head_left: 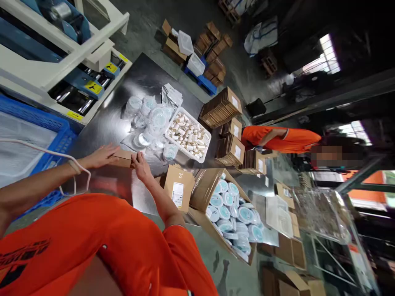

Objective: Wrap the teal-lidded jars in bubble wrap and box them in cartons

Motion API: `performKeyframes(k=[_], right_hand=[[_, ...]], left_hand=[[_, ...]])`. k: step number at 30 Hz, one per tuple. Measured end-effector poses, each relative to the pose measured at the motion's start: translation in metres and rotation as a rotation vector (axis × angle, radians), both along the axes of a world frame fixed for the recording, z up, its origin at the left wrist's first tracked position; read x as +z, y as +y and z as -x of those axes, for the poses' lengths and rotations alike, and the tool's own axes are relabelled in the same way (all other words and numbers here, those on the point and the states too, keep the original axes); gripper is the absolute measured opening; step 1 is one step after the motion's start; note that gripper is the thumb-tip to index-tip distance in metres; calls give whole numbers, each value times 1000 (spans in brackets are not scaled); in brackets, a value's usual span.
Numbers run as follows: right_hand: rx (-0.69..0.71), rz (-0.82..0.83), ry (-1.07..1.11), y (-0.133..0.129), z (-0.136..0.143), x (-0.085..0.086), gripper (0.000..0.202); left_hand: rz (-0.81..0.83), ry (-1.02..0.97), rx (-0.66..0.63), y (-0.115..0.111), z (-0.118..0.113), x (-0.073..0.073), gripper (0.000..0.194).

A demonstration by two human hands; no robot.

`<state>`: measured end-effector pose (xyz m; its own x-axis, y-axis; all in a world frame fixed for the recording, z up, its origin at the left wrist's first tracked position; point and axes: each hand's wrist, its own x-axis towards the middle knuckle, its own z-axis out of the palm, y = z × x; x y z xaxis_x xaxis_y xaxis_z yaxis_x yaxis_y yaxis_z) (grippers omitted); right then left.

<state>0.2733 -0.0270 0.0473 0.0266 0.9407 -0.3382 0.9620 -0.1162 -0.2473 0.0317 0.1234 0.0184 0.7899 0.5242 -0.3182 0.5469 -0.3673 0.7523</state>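
Observation:
A small brown cardboard box (122, 159) is at the near edge of the metal table, between my two hands. My left hand (103, 156) is against its left end, fingers reaching along it and the thumb near its top. My right hand (142, 167) grips the other end with bent fingers. Just beyond lie several clear-wrapped round packs (159, 119) with white and pale blue discs. Beside them stands a white plastic basket (202, 159) full of small cream-and-gold pieces. The inside of the box cannot be seen.
A large open carton (202, 187) of wrapped round discs stands right, beside labelled flat cardboard (177, 189). Stacked flat boxes (220, 107) line the table. A roller machine (92, 86) and blue crate (63, 142) are left. A co-worker in orange (277, 139) stands across.

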Motion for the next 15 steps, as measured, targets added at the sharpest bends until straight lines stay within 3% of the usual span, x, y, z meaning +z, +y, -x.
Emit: performKeyframes(k=[3,5,7,9,12,14,15], right_hand=[[-82,14,-71,-17,17,-9,93],[-156,61,-76,-17,30,-13,94],[-211,99,-46,-2,42,-17,87],[-234,94,-9,27,55,-19,85],[-257,35,44,91,69,-19,95],[-302,-20,83,140,72,-16,96],[-333,-55,102,165,70,-14,93]], left_hand=[[-273,150,-83,-30,-4,-7,75],[-299,208,-108,-31,-7,-11,71],[-275,222,-127,-9,-5,-12,69],[-273,218,-91,30,3,-9,70],[-355,213,190,89,22,-6,78],[-396,252,382,112,32,-7,87],[-382,309,395,116,34,-10,94]])
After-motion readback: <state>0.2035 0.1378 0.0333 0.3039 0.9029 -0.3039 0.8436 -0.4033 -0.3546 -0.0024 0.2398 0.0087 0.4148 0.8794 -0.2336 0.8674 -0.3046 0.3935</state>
